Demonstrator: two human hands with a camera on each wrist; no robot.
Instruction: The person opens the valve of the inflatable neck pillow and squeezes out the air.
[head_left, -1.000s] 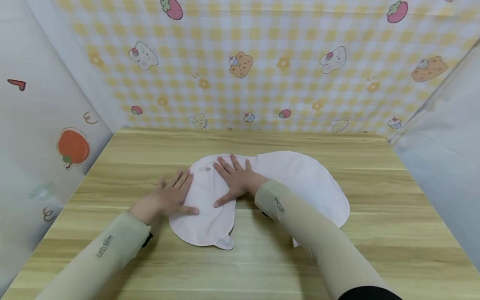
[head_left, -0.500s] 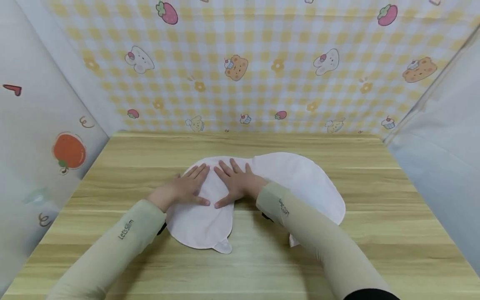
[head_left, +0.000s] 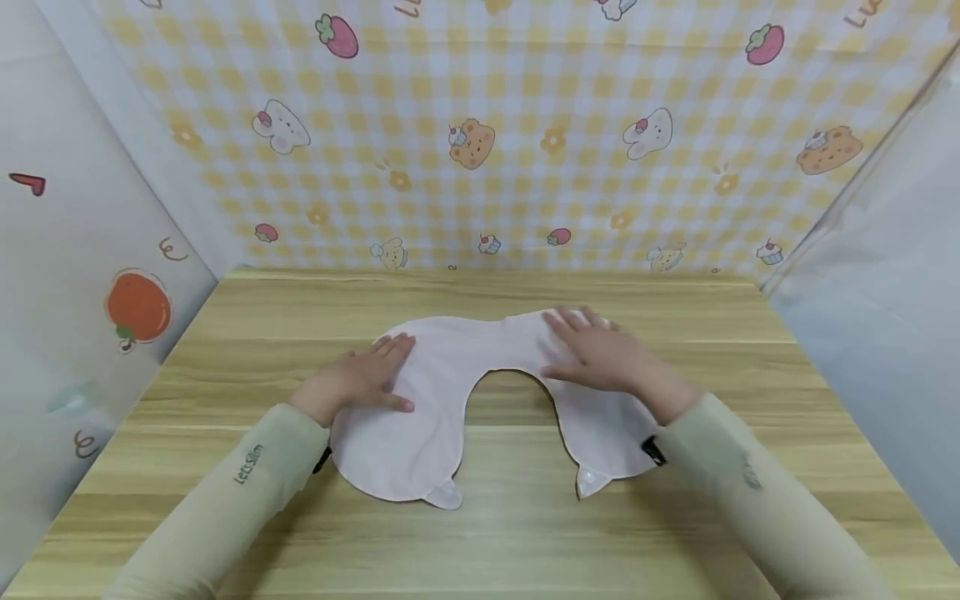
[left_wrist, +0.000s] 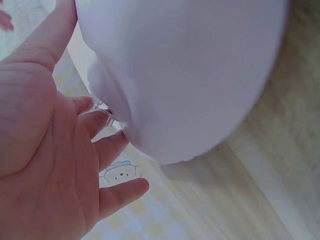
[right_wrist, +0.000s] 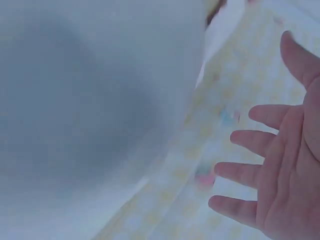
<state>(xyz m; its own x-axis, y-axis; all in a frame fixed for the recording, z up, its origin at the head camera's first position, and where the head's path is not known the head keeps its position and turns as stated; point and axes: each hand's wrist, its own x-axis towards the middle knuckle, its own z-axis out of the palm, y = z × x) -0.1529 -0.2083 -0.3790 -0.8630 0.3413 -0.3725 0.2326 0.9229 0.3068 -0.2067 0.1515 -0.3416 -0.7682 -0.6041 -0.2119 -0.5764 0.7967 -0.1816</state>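
Observation:
A pale pink, U-shaped cloth bib [head_left: 435, 392] lies spread flat, its opening facing me. Small tabs with clear snaps [head_left: 444, 495] sit at the ends of both arms. My left hand [head_left: 366, 383] rests on the bib's left lobe, fingers straight. In the left wrist view its fingertips touch the cloth near a clear plastic snap [left_wrist: 104, 111]. Over the right lobe is my right hand [head_left: 600, 354], fingers spread. The right wrist view shows that hand [right_wrist: 280, 165] with straight fingers and nothing in them, apart from the blurred cloth [right_wrist: 90, 100].
The bib lies on a wood-grain table [head_left: 510, 542]. Behind it stands a yellow checked cloth backdrop [head_left: 525, 183] with cartoon prints. White panels [head_left: 67, 250] rise at the left and right sides.
My right hand has moved right, from the bib's left part to its right lobe, uncovering the inner curve. My left hand slid inward on the left lobe, then stayed there.

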